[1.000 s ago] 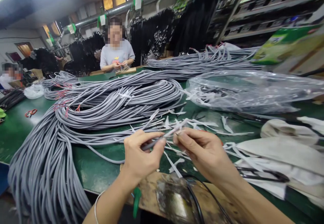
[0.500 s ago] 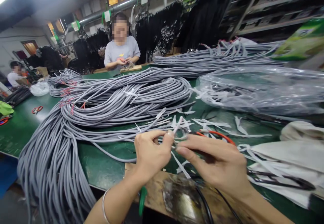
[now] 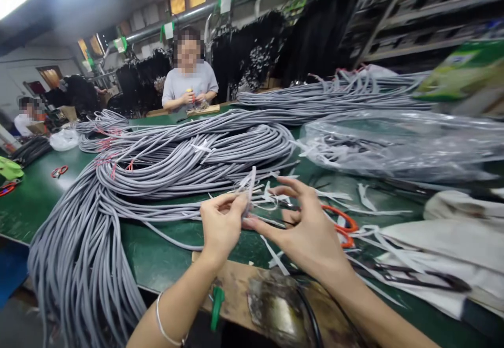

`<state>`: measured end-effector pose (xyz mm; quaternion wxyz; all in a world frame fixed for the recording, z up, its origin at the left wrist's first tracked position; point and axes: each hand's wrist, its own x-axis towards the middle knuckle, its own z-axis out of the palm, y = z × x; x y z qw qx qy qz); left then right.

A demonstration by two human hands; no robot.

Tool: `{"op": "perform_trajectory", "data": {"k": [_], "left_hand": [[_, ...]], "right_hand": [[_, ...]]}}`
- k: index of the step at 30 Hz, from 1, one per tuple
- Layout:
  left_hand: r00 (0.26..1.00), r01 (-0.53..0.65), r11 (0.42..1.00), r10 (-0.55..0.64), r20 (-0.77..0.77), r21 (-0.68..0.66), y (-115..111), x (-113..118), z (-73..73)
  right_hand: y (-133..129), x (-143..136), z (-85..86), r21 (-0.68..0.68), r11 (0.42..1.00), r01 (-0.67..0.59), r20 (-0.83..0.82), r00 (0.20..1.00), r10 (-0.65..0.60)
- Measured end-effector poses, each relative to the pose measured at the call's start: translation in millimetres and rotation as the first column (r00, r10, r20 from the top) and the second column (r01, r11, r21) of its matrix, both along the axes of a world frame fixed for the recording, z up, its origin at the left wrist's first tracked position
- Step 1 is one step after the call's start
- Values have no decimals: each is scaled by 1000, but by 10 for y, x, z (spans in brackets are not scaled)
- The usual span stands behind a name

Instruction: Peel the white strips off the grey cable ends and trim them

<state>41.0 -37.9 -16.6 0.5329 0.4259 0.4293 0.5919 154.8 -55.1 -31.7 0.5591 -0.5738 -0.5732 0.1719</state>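
My left hand (image 3: pixel 223 224) pinches the end of a grey cable (image 3: pixel 252 180), which points upward between thumb and fingers, with thin pale strands beside it. To its right, my right hand (image 3: pixel 311 227) has its fingers spread, the thumb close to the left fingertips. Whether the right thumb touches the cable end is unclear. Orange-handled scissors (image 3: pixel 346 227) lie just behind the right hand, partly hidden by it. White strips (image 3: pixel 275 253) are scattered beneath and around both hands.
Large bundles of grey cable (image 3: pixel 165 164) cover the green table (image 3: pixel 157 264) at left. A clear plastic bag (image 3: pixel 394 143) and white cloth (image 3: pixel 441 238) lie at right. A wooden board (image 3: pixel 232 285) sits at the near edge. Across the table sits a person (image 3: pixel 191 83).
My right hand has opened, its fingers spreading apart. My left hand has shifted slightly left with the cable end, which now points more upright. More of the scissors' handles show.
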Motion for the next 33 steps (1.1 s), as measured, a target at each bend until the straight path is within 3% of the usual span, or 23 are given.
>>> {"op": "perform_trajectory", "data": {"k": [3, 5, 9, 13, 16, 19, 22, 25, 28, 33], "left_hand": [[992, 91, 996, -92, -84, -14, -35, 14, -27], [983, 137, 990, -138, -118, -17, -54, 18, -43], [985, 132, 990, -138, -107, -57, -43, 29, -61], [996, 86, 971, -81, 33, -222, 17, 43, -21], [989, 121, 942, -89, 116, -312, 35, 9, 66], [942, 337, 899, -319, 108, -280, 17, -89, 151], [848, 513, 836, -528, -36, -196, -12, -200, 180], [863, 496, 864, -501, -63, -84, -30, -263, 160], [889, 456, 890, -456, -46, 6, -30, -285, 131], [931, 362, 920, -349, -102, 154, -29, -307, 126]], "right_hand": [[17, -6, 21, -73, 983, -167, -92, 983, 160], [-8, -13, 46, -48, 977, -208, -36, 978, 207], [-76, -36, 85, 149, 977, -154, 156, 979, 131], [-108, -66, 103, 354, 925, -134, 293, 956, 26], [-116, -67, 118, 419, 896, -146, 321, 947, 5], [-118, -28, 140, 390, 908, -153, 275, 960, 44], [-99, 38, 151, 300, 941, -158, 130, 984, 124], [-32, 86, 127, 141, 974, -176, -80, 979, 188], [83, 111, 74, 20, 983, -185, -172, 967, 186], [198, 187, 46, 36, 999, -33, -182, 983, 39]]}}
